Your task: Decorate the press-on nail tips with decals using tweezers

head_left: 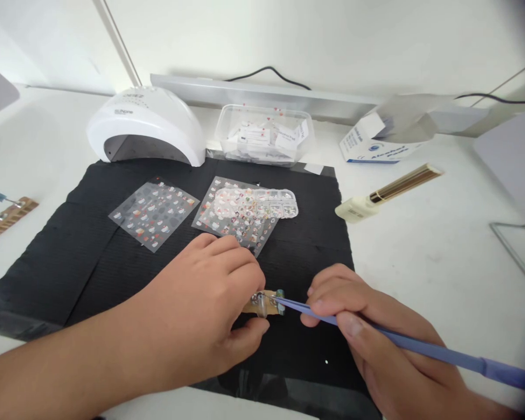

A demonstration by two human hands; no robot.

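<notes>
My left hand (221,303) is closed around a short tan nail-tip stand (271,294), its thumb and fingers on either side; most of the stand is hidden under the palm. A clear nail tip and a blue-green nail tip (280,302) show at its exposed end. My right hand (371,326) grips a pair of blue tweezers (424,347) like a pen. The thin points of the tweezers reach the clear nail tip; whether they pinch anything is too small to tell. Beneath both hands lies a black mat (306,251).
Two sticker sheets (153,213) lie on the mat, one under a clear rhinestone case (284,204). Behind stand a white nail lamp (144,122), a plastic tub (265,137) of packets and an alcohol pad box (380,143). A cream, gold-capped bottle (356,209) is at right, another stand (9,219) at left.
</notes>
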